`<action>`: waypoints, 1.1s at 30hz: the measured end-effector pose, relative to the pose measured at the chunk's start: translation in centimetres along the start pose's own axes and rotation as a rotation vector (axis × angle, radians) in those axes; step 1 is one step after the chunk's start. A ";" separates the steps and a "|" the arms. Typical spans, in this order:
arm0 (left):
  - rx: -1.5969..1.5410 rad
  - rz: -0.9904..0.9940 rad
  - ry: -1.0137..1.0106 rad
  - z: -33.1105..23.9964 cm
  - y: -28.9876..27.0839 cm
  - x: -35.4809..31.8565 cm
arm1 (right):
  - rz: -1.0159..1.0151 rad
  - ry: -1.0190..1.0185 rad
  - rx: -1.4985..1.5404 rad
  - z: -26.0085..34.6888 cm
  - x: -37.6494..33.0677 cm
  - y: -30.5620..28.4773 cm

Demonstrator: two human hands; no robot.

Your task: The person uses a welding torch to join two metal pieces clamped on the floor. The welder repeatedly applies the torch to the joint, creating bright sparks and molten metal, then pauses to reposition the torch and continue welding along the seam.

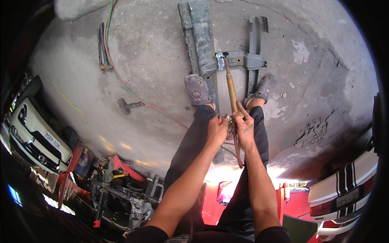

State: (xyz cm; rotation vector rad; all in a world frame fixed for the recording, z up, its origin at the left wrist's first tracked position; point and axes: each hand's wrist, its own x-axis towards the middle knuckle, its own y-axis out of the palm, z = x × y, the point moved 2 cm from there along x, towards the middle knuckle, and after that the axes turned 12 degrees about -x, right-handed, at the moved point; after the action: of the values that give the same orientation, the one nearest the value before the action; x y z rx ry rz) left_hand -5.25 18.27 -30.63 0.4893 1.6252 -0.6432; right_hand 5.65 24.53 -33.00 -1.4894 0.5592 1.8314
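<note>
A brass gas torch (231, 90) with a thin bent tip is gripped by my right hand (245, 126), index finger stretched along its body. My left hand (219, 128) is closed at the torch's rear valves; a small red piece shows by its fingers, and I cannot tell whether it is a knob or a separate object. The torch tip points at a bright, bare-metal joint (220, 61). There a short grey crosspiece (236, 60) meets a long, heavy steel rail (201, 38). At its other end the crosspiece joins a narrower steel bar (255, 38). No flame is visible.
My clog-shod feet (198, 90) stand beside the metal frame. Red and green hoses (125, 89) cross the concrete on the left, near a hammer (129, 106) and a dark metal piece (103, 50). Vehicle parts (123, 194), a white car front (34, 133) and a striped white car (344, 188) stand around.
</note>
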 end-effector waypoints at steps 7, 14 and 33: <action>-0.034 -0.035 -0.051 0.1 0.2 0.1 | 0.003 0.005 0.050 -0.4 0.2 0.2; -0.050 -0.040 -0.006 0.3 0.2 0.3 | 0.017 0.020 0.072 -0.4 0.4 0.3; -0.052 -0.031 -0.036 0.0 0.4 0.2 | -0.002 -0.005 0.099 -0.9 0.9 0.2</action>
State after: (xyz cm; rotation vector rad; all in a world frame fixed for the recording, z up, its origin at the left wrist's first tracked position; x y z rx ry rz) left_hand -5.04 18.54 -30.92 0.4134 1.6144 -0.6281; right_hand 6.01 24.04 -34.07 -1.4183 0.6366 1.7791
